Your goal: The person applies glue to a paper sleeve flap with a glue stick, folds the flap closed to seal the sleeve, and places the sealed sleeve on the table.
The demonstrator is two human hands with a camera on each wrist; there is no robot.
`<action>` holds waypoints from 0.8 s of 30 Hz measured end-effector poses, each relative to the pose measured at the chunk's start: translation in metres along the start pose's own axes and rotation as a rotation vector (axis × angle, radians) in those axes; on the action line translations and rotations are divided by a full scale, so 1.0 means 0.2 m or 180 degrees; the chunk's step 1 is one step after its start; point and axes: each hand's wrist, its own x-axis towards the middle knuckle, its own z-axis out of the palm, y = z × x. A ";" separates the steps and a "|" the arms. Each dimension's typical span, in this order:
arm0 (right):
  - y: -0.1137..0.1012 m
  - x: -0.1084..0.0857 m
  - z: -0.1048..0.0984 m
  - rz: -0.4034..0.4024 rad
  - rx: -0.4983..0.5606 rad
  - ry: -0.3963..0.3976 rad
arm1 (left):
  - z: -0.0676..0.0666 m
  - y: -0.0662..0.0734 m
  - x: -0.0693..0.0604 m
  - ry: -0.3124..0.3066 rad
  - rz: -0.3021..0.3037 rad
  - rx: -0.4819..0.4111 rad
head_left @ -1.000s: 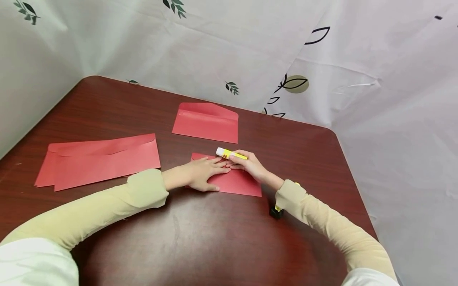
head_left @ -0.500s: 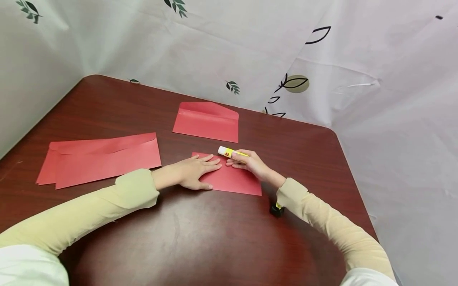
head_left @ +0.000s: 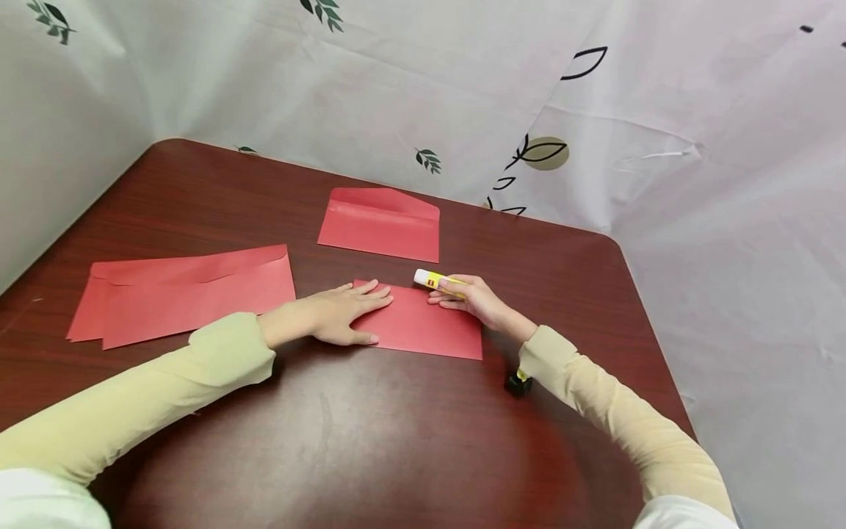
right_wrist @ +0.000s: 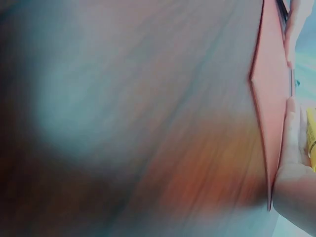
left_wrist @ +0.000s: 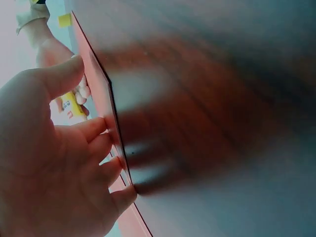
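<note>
A red envelope (head_left: 423,327) lies on the table in front of me with its flap side down or folded; I cannot tell which. My left hand (head_left: 340,314) rests on its left end, fingers spread and straight. My right hand (head_left: 482,301) grips a yellow glue stick (head_left: 431,279) with a white end, held above the envelope's upper right edge. In the left wrist view the fingers of the left hand (left_wrist: 54,143) touch the envelope (left_wrist: 101,89), and the glue stick (left_wrist: 73,106) shows beyond. Only part of the glue stick (right_wrist: 311,136) appears in the right wrist view.
Another red envelope (head_left: 380,231) with its flap raised lies farther back. Overlapping red envelopes (head_left: 198,297) lie to the left. A black and yellow object (head_left: 518,383) sits partly hidden by the right sleeve. White patterned sheeting (head_left: 370,95) rises behind the brown table (head_left: 317,441).
My left hand has slid left along the envelope, away from the right hand. The right hand has shifted slightly right with the glue stick, uncovering more of the envelope.
</note>
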 end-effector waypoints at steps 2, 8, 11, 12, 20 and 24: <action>0.01 -0.01 -0.02 -0.0016 -0.0001 0.0024 | 0.00 -0.01 0.00 0.0010 0.0006 0.0064; 0.03 -0.04 -0.07 -0.0064 -0.0130 0.0085 | 0.00 0.00 0.00 0.0046 -0.0003 0.0209; 0.03 -0.05 -0.09 -0.0057 -0.0187 0.0138 | -0.01 0.00 -0.01 0.0059 -0.0032 0.0257; 0.03 -0.05 -0.09 -0.0051 -0.0182 0.0154 | -0.01 0.00 -0.02 0.0067 -0.0056 0.0276; 0.04 -0.07 -0.13 -0.0064 -0.0101 0.0158 | -0.03 -0.02 -0.07 0.0114 -0.0236 0.0352; 0.05 -0.08 -0.14 -0.0038 -0.0092 0.0190 | -0.03 -0.04 -0.08 0.0103 -0.0246 0.0336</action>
